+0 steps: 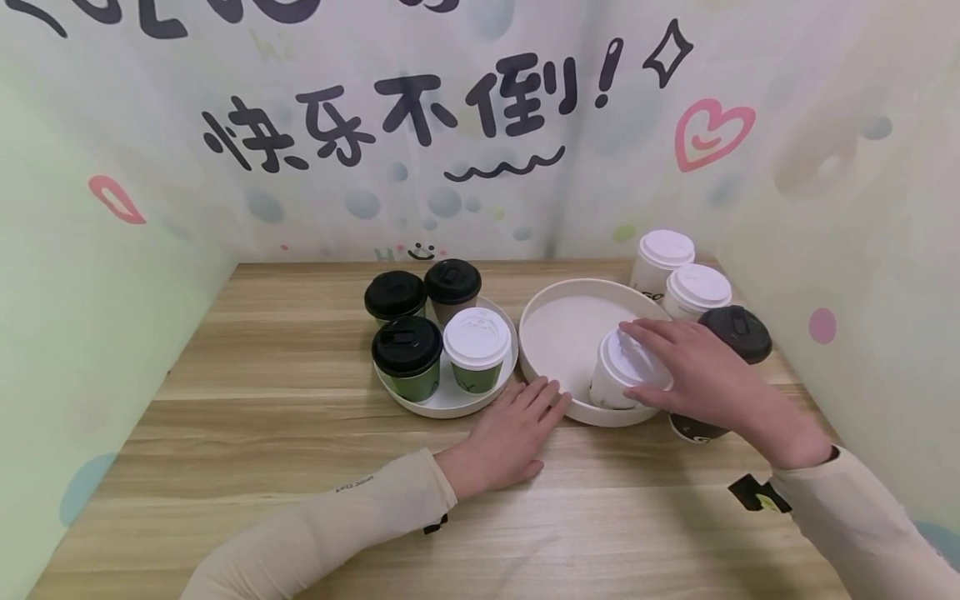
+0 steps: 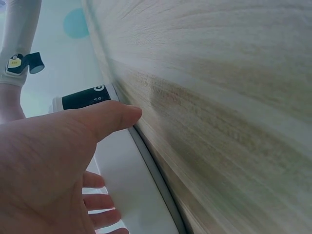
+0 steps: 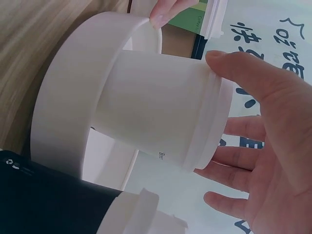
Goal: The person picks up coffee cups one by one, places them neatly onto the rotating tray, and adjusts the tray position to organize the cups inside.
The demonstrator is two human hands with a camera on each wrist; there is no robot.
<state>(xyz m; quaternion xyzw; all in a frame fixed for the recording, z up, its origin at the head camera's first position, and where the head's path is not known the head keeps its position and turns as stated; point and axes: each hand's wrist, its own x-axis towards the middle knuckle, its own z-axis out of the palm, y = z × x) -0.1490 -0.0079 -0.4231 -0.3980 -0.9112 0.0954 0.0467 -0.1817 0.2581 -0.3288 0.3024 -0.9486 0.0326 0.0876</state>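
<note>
A white lidded paper cup [image 1: 615,379] stands inside the right-hand round tray [image 1: 558,400], near its front right. My right hand [image 1: 693,367] holds this cup from above by its white lid [image 3: 214,122], thumb on one side of the rim and fingers on the other. My left hand [image 1: 517,433] rests with fairly straight fingers at the tray's front left rim, its fingertips [image 2: 105,218] over the tray wall. The other round tray [image 1: 442,408] at left bears three black-lidded cups and a white-lidded green cup [image 1: 476,350].
Two white cups [image 1: 663,258] stand behind the right tray at the right. Nearer are a black-lidded cup [image 1: 738,333] and a dark-sleeved cup [image 3: 53,195], partly hidden by my right hand in the head view. A printed cloth [image 1: 360,200] hangs behind the wooden table.
</note>
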